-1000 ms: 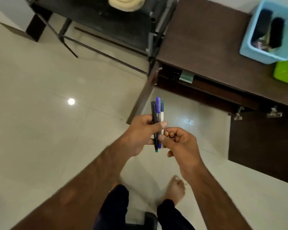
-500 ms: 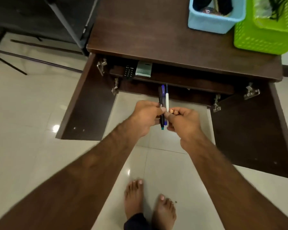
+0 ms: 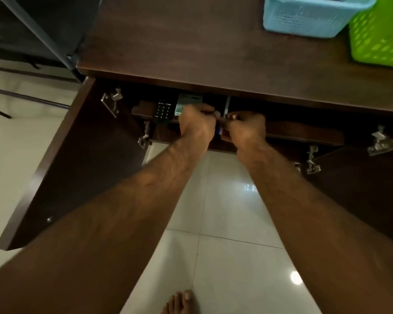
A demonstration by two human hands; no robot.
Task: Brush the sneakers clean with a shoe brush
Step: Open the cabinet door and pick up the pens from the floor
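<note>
Two hands meet at centre frame inside the open cabinet point(image 3: 77, 166), just under its top. The left hand point(image 3: 196, 125) is fisted round pens point(image 3: 218, 131). The right hand point(image 3: 245, 129) is curled, pinching a small pale object point(image 3: 233, 116). Where the sneakers and brush lie cannot be told.

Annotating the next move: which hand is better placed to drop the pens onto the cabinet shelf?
Left, likely: the left hand grips the pens at the shelf edge; the right hand pinches a small item.

Basket point(image 3: 304, 17) just left of second basket point(image 3: 379, 35), both on cabinet top point(image 3: 191, 41); remote point(image 3: 162, 112) on shelf point(image 3: 304, 132) beneath.
</note>
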